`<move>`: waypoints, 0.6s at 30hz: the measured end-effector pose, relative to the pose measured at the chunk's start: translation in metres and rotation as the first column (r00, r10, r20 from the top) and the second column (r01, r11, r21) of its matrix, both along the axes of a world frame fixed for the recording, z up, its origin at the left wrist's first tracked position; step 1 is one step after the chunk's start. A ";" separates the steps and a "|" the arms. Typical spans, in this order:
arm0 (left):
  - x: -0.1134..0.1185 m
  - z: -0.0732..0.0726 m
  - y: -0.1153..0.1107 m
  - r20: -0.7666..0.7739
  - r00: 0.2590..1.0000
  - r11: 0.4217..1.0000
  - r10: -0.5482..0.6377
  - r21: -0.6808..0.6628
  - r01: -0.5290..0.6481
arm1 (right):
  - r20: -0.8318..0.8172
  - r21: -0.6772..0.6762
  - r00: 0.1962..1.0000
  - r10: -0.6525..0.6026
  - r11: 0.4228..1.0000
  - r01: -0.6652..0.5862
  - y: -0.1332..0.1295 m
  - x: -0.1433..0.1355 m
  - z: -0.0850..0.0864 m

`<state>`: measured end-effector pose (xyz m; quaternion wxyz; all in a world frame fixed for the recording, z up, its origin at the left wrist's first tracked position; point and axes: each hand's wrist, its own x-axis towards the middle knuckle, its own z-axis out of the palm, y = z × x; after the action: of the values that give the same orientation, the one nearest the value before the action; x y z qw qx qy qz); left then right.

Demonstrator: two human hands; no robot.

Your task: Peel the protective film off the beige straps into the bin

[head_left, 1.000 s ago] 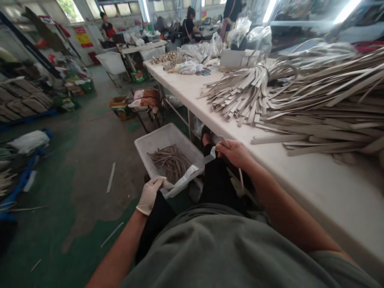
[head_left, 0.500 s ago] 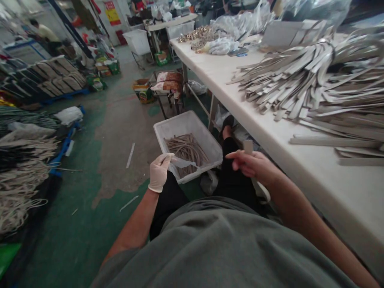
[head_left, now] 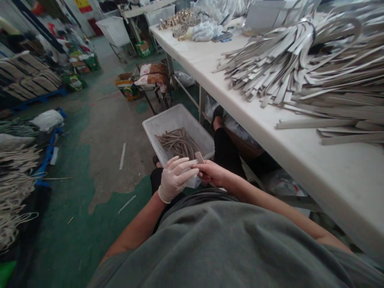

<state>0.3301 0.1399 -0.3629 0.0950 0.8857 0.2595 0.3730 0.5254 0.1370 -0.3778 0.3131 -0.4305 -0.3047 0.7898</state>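
My left hand point(head_left: 175, 178), in a white glove, meets my right hand over my lap, its fingers fairly straight and its thumb near the index finger. A piece of translucent plastic film point(head_left: 193, 182) hangs at the gloved fingertips, partly hidden by both hands. Bare and closed, my right hand point(head_left: 213, 173) grips a flat beige strap point(head_left: 199, 157) whose end sticks up above the fingers. The strap's other part passes below the hand and is mostly hidden. Just beyond the hands, a white plastic bin point(head_left: 150, 125) on the floor holds several grey-brown straps point(head_left: 180, 142).
Along my right runs a long white table point(head_left: 246, 116) with a large heap of flat straps point(head_left: 288, 68). Gold-coloured metal pieces point(head_left: 180, 19) and a white glove point(head_left: 205, 31) lie farther back. A stool point(head_left: 153, 78) stands behind the bin. Cord bundles point(head_left: 18, 172) lie at left.
My hands have come together from apart. The right hand moved left with the strap, and the left moved slightly right with the film, its fingers spreading straighter. The view has shifted.
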 end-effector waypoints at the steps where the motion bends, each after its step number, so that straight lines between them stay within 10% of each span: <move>1: 0.000 -0.004 -0.002 0.037 0.998 0.995 0.045 -0.088 -0.042 | 0.062 0.065 0.997 -0.040 0.997 0.036 0.001 0.003 0.001; 4: -0.001 -0.018 -0.008 0.232 0.934 0.815 0.271 -0.572 -0.094 | 0.280 0.271 0.949 -0.147 0.960 0.069 0.008 0.014 0.007; 6: 0.001 -0.024 -0.008 0.327 0.861 0.515 0.389 -0.852 0.091 | 0.361 0.363 0.916 -0.176 0.931 0.036 0.014 0.020 0.011; 9: 0.008 -0.024 -0.003 0.353 0.856 0.146 0.378 -0.936 0.321 | 0.405 0.469 0.897 -0.174 0.882 -0.041 0.020 0.025 0.012; 14: 0.031 -0.011 0.001 0.244 0.947 0.050 0.207 -0.970 0.239 | 0.425 0.468 0.897 -0.122 0.878 -0.103 0.019 0.020 0.005; 18: 0.043 -0.023 -0.008 0.261 0.936 -0.180 0.234 -0.935 0.306 | 0.513 0.454 0.850 -0.120 0.879 -0.150 0.017 0.021 -0.004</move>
<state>0.3732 0.1324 -0.3856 0.7947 0.4144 0.4037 0.1837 0.5467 0.1539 -0.3821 0.3073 -0.5370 -0.5670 0.5438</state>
